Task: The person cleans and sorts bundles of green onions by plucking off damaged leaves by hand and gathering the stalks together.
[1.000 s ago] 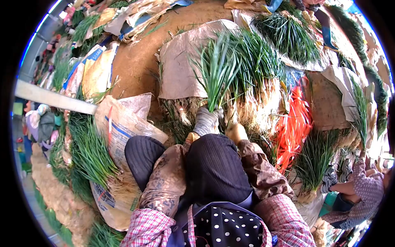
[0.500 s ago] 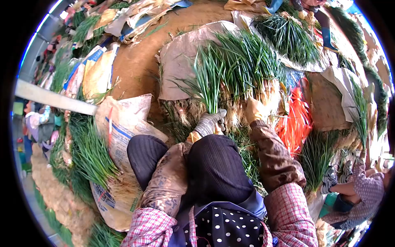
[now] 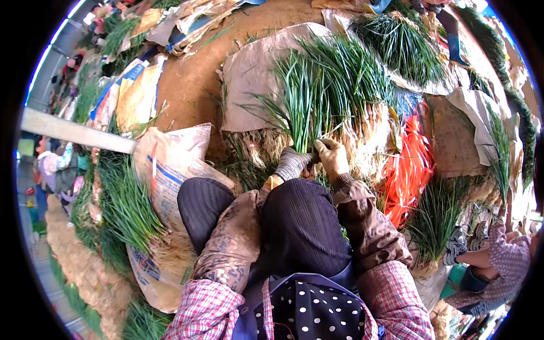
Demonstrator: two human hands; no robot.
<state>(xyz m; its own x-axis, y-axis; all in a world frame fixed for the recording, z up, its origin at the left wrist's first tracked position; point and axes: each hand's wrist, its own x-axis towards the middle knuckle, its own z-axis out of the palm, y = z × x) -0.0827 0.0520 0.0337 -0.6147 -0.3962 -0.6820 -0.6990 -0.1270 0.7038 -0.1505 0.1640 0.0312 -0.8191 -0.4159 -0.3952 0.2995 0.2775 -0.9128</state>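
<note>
My left hand (image 3: 293,163), in a grey knit glove, is wrapped round the lower end of a bunch of green onions (image 3: 297,105), whose long leaves fan upward away from me. Right beside it is my right hand (image 3: 333,155) in a pale tan glove, its thumb and fingers pinched together at the stems by the left hand. The roots of the held bunch are hidden behind the gloves and my knee. Just beyond lies a larger pile of green onions (image 3: 354,73), its pale stringy roots (image 3: 362,148) pointing toward me.
Orange-red plastic strips (image 3: 409,170) lie to the right. A pale sack (image 3: 249,99) is spread under the pile. On the left, more green onions (image 3: 133,207) rest on a printed sack (image 3: 170,170). Another person (image 3: 504,266) sits at the far right.
My right hand has moved left from the pile's roots to the held bunch, beside my left hand. The left hand keeps its grip, and the bunch looks fuller.
</note>
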